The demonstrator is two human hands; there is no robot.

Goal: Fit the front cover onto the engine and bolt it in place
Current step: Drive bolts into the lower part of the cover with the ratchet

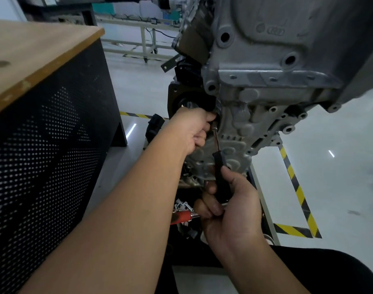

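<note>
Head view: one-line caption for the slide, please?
Right hand drives a black-handled driver at the engine's front cover, left hand steadying its tip.

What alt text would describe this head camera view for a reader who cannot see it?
A person's right hand holds a black-handled driver against the grey front cover of a raised engine, while the left hand grips near its tip. A wood-topped black cabinet stands to the left.
</note>
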